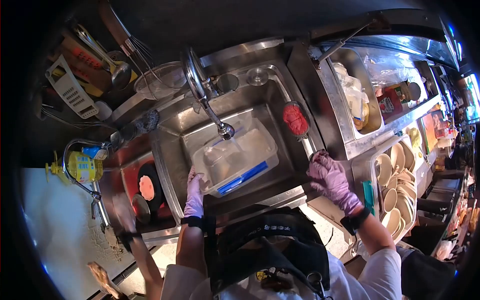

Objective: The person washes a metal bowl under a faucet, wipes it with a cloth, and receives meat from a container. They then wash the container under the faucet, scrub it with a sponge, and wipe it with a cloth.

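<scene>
A clear plastic container (235,155) with a blue latch strip along its near side stands in the metal sink (287,177), beneath the tap (225,131). My left hand (194,192), in a thin pink glove, grips the container's left near corner. At the sink's right rim is my right hand (330,180), also gloved. Its fingers are curled closed, and whatever they hold, if anything, cannot be made out. Just above that hand, a red scrubbing pad or brush (295,119) lies on the right ledge.
Another person's blurred hand (124,210) reaches over the left basin, near a black round item with a pink top (146,187). Stacked bowls (395,175) fill a tub at right, below a metal pan with bags (375,112). Ladles and a grater (72,90) hang upper left.
</scene>
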Demonstrator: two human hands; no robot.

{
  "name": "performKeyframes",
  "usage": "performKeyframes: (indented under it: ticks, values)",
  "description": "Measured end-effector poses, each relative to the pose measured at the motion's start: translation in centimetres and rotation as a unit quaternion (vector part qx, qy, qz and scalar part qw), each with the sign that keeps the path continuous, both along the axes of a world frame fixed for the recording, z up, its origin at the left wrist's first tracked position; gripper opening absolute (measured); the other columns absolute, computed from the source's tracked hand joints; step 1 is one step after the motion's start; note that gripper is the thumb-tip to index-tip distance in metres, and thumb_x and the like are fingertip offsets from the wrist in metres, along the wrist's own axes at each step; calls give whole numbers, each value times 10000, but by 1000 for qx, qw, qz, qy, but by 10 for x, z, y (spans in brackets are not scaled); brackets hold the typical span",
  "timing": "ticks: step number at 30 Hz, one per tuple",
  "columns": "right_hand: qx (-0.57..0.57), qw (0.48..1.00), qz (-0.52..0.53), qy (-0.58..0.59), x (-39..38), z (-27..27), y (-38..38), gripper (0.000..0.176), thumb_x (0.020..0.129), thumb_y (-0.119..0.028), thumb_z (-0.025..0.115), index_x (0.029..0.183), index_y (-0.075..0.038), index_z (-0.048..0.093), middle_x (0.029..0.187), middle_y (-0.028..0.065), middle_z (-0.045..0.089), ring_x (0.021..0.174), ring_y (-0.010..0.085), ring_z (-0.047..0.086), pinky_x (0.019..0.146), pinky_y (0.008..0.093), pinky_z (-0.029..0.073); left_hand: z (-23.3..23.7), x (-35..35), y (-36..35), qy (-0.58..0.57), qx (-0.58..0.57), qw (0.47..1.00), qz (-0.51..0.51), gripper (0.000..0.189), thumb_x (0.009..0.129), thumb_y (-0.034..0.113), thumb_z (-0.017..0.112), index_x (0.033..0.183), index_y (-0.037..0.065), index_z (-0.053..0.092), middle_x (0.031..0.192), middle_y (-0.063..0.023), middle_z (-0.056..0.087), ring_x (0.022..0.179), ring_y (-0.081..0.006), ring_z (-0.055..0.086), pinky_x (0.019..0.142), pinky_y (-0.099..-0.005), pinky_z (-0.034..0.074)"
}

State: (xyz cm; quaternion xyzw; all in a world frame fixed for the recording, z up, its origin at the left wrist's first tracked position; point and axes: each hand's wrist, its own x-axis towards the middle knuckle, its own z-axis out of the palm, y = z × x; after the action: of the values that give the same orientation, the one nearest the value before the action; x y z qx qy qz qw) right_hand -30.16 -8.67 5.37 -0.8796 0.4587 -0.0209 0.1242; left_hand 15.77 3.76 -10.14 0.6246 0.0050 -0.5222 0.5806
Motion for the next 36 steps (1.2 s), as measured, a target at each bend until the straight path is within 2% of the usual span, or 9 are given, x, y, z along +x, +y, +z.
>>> performKeyframes:
  ticks: [3,8,14,17,21,23,26,29,36]
  values:
    - [3,998,-51,36,-10,-23,12,544,722,-263,680,1239,-179,535,1309,93,477,1247,320,407,1012,419,361,1,-23,-6,40,27,999,5,453,740,19,547,1154,203,561,863,5,610,750,-144,593,556,-287,492]
    - [42,993,-39,-99,-15,-25,-2,472,750,-1,531,1203,-130,539,1239,144,499,1164,314,484,983,388,425,-38,-15,2,170,141,969,-114,366,771,72,597,1120,168,549,908,-15,587,781,-186,567,651,-358,524]
    - [448,688,-281,-497,11,-23,0,427,812,166,348,1181,13,501,1080,104,596,972,183,598,864,273,491,-24,-23,32,155,-38,987,-36,415,793,147,623,1186,151,492,902,-41,556,845,-227,581,769,-461,525]
    - [464,597,-270,-597,29,-23,-4,395,826,152,403,1191,26,490,1076,102,603,919,180,609,850,272,493,16,-33,19,162,-12,986,-33,518,790,146,625,1280,148,458,993,-69,554,961,-266,573,795,-451,520]
    - [484,593,-227,-603,34,-24,-10,367,851,111,411,1190,3,501,1069,102,605,915,172,604,788,295,519,-21,-36,9,151,-9,988,0,395,793,179,613,1178,127,544,994,-94,585,906,-255,597,728,-387,540]
    - [473,598,-232,-604,35,-21,-10,347,855,102,425,1176,0,510,1054,96,610,897,173,610,767,313,531,-50,-12,21,192,-1,977,-97,370,800,172,593,1162,105,554,998,-98,605,864,-237,611,688,-381,547]
    - [485,575,-248,-610,30,-27,-6,333,858,95,439,1166,-5,518,1034,90,613,870,166,615,749,302,535,-32,30,21,115,-27,974,-195,375,815,98,536,1185,34,539,1057,-90,621,846,-195,623,654,-354,545]
    - [484,573,-266,-605,27,-32,3,315,866,82,454,1159,-10,522,1008,81,613,830,158,617,717,289,540,8,20,3,-96,-43,993,-45,487,803,-5,509,1288,12,463,1197,-108,571,1013,-192,591,802,-314,510]
    - [483,575,-261,-606,33,-32,9,332,855,97,465,1163,-13,518,1032,88,610,861,166,616,722,281,536,79,16,-55,-448,-40,885,-121,617,805,-9,544,1391,59,363,1342,-124,485,1188,-194,498,985,-273,385]
